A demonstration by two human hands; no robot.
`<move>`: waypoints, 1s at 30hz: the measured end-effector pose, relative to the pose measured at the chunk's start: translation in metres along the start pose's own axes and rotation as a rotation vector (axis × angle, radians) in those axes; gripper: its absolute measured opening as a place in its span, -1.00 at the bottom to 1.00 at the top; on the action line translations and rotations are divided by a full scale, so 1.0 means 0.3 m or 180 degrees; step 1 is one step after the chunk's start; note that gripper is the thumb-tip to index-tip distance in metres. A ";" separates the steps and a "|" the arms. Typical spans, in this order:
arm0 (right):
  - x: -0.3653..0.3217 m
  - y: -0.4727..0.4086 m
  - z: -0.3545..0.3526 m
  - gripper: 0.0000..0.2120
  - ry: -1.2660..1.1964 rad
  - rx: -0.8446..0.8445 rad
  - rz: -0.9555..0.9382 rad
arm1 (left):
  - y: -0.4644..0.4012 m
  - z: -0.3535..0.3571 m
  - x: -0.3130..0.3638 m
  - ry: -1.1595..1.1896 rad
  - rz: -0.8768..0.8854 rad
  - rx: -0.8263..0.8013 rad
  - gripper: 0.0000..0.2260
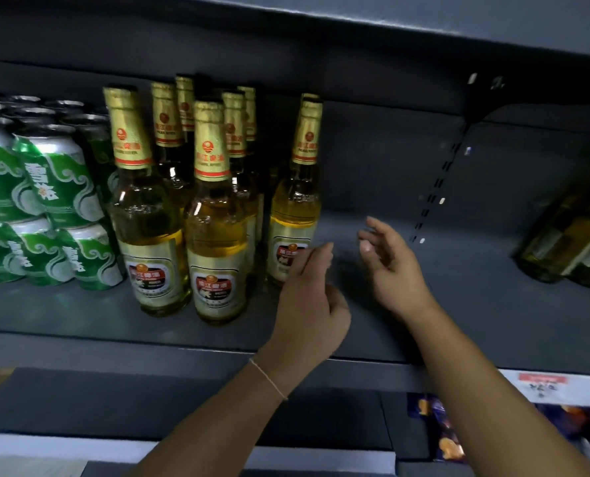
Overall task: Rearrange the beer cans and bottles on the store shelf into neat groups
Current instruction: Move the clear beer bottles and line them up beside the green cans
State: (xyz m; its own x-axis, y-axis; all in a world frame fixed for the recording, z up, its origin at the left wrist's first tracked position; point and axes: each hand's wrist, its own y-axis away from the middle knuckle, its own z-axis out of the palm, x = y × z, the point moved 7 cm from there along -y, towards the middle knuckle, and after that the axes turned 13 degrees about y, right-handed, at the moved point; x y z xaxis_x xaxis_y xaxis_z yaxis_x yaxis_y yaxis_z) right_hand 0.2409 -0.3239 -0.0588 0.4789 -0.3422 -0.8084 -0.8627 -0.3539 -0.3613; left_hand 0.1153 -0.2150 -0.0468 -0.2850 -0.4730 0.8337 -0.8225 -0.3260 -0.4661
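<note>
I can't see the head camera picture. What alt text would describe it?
Two bare hands, left hand and right hand, reach empty onto a dark grey metal shelf beside a gold-foiled clear glass beer bottle. More such bottles and stacked green and silver beer cans stand to the left.

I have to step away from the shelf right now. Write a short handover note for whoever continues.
Left hand empty, loosely curled beside the rightmost bottle; contact unclear. Right hand open, holding nothing, over bare shelf.
Done: green cans stacked at left, gold-foil bottles clustered beside them.
Left: rightmost bottle stands slightly apart from the cluster; blurred bottles far right look tilted and ungrouped.
</note>
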 end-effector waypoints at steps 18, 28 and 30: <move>0.436 0.006 -0.945 -0.58 0.0810 0.1328 0.0476 | -0.254 0.920 0.276 0.0309 0.0079 -0.0977 -0.57; 0.739 -0.125 -1.146 -0.32 0.1197 0.1325 0.1200 | -0.317 1.183 0.264 0.0152 -0.0230 -0.1063 -0.56; 0.774 -0.138 -1.135 -0.30 0.1066 0.1304 0.1276 | -0.328 1.194 0.258 0.0106 -0.0225 -0.1013 -0.56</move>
State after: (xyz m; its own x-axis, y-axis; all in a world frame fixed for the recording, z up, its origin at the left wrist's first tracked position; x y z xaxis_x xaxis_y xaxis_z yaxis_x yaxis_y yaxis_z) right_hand 0.4432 -0.6850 -0.0732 0.0757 -0.6540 -0.7527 -0.9449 0.1940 -0.2636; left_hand 0.3505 -0.5127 -0.0422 -0.2333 -0.4295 0.8724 -0.9519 -0.0824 -0.2951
